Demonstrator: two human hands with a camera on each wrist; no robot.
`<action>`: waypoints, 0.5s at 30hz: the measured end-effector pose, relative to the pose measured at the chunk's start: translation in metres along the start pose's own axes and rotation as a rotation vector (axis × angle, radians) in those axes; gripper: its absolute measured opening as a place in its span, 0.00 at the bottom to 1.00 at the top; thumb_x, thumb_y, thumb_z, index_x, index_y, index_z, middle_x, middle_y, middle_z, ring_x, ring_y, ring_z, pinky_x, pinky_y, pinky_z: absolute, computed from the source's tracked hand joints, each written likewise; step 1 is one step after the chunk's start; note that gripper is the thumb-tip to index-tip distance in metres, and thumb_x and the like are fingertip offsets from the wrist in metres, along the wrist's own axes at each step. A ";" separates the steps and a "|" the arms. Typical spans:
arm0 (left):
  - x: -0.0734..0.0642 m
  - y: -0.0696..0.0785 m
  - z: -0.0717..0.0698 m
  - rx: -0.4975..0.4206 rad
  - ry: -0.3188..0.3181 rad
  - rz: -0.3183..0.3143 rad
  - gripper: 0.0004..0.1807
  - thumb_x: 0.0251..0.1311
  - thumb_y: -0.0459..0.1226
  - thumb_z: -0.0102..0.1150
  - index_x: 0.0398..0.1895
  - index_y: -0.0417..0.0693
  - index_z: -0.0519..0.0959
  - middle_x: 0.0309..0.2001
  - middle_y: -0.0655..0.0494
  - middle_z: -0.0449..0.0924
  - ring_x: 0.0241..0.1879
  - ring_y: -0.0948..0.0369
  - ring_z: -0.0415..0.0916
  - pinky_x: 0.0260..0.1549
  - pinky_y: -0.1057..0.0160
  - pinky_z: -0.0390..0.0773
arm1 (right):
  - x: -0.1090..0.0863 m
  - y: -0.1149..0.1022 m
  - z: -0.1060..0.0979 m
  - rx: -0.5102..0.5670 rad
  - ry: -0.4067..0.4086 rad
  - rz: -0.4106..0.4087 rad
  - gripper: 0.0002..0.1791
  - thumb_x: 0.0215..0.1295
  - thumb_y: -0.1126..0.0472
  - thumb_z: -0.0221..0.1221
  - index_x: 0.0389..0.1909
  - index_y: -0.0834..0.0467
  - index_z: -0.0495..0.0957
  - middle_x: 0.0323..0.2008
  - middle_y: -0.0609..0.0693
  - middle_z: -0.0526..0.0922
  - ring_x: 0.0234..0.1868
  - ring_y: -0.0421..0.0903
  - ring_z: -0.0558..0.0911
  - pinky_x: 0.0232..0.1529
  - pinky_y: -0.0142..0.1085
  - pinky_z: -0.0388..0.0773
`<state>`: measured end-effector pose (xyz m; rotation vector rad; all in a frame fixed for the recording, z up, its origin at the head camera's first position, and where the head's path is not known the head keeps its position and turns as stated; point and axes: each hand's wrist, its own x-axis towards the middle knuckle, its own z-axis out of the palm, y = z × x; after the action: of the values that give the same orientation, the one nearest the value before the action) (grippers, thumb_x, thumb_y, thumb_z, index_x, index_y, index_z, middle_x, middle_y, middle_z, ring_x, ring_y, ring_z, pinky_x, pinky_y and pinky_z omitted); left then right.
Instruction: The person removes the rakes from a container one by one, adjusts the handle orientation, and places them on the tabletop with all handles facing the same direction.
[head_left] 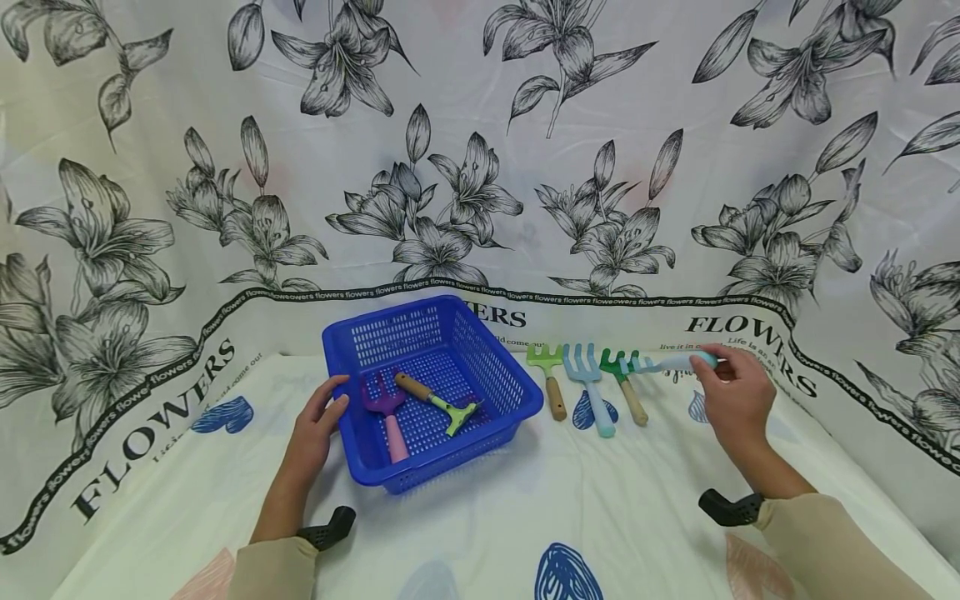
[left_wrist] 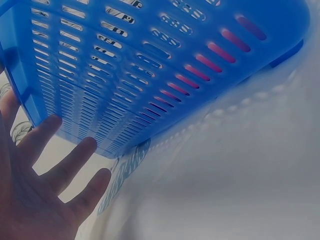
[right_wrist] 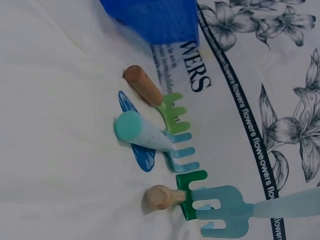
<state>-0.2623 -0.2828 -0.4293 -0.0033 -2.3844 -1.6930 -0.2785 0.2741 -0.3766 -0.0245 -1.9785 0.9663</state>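
Touching basket (head_left: 491, 350), pinching blue fork (head_left: 672, 363)

Left hand (head_left: 311, 433): fingers spread at basket's left rim. Inside: purple fork (head_left: 385, 403), hoe (head_left: 433, 400). Then three rakes (head_left: 595, 396). Blue fork's tines over dark green rake (head_left: 626, 382); right hand (head_left: 738, 396), far right, pinches its handle.

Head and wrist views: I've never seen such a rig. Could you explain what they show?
There is no machine, just a person's bare left hand and right hand. The wide picture is taken from the person's head, the next from the left wrist, the last from the right wrist. On the cloth stands a blue basket with a purple fork and a green tool inside. To its right lie a light-green fork, a blue fork and a dark-green fork. The right hand holds a second blue fork; the left hand is at the basket's edge.
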 end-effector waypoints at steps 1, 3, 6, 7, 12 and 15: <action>0.000 0.001 0.000 0.000 0.001 0.002 0.31 0.73 0.54 0.41 0.75 0.56 0.56 0.77 0.49 0.43 0.72 0.41 0.47 0.63 0.38 0.59 | 0.000 0.001 -0.001 -0.001 0.001 -0.003 0.13 0.60 0.65 0.67 0.45 0.65 0.83 0.38 0.55 0.79 0.33 0.24 0.72 0.34 0.15 0.68; -0.001 0.002 0.001 0.001 0.003 0.007 0.31 0.73 0.54 0.41 0.75 0.56 0.56 0.77 0.50 0.43 0.72 0.41 0.48 0.63 0.38 0.59 | 0.000 0.003 -0.002 -0.007 0.005 -0.007 0.13 0.60 0.66 0.66 0.45 0.65 0.83 0.39 0.55 0.79 0.33 0.24 0.71 0.35 0.14 0.67; -0.002 0.003 0.001 0.000 0.006 0.012 0.32 0.72 0.55 0.42 0.75 0.56 0.56 0.77 0.50 0.43 0.72 0.41 0.48 0.63 0.38 0.59 | -0.001 0.007 -0.003 -0.018 0.009 -0.010 0.13 0.60 0.66 0.66 0.45 0.65 0.82 0.39 0.56 0.79 0.33 0.23 0.71 0.35 0.14 0.67; -0.002 0.003 0.001 0.000 0.007 0.012 0.32 0.72 0.55 0.42 0.75 0.57 0.56 0.77 0.50 0.43 0.72 0.41 0.48 0.63 0.38 0.59 | -0.001 0.008 -0.003 -0.022 0.010 -0.010 0.13 0.60 0.66 0.67 0.45 0.65 0.82 0.39 0.56 0.79 0.33 0.23 0.71 0.35 0.14 0.67; -0.002 0.001 0.001 0.005 0.008 0.005 0.31 0.72 0.56 0.41 0.75 0.58 0.57 0.77 0.51 0.43 0.72 0.42 0.48 0.63 0.39 0.59 | -0.003 0.016 -0.005 -0.050 0.008 0.005 0.13 0.60 0.66 0.66 0.45 0.65 0.82 0.38 0.56 0.78 0.32 0.24 0.70 0.34 0.14 0.66; -0.001 0.001 0.001 0.002 0.004 0.005 0.31 0.72 0.55 0.41 0.75 0.57 0.56 0.77 0.51 0.42 0.72 0.41 0.48 0.63 0.38 0.59 | -0.003 0.020 -0.006 -0.079 0.000 0.021 0.12 0.61 0.65 0.66 0.45 0.65 0.82 0.38 0.56 0.77 0.32 0.26 0.70 0.34 0.15 0.66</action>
<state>-0.2617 -0.2815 -0.4293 -0.0054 -2.3818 -1.6866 -0.2791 0.2908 -0.3903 -0.0893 -2.0189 0.9010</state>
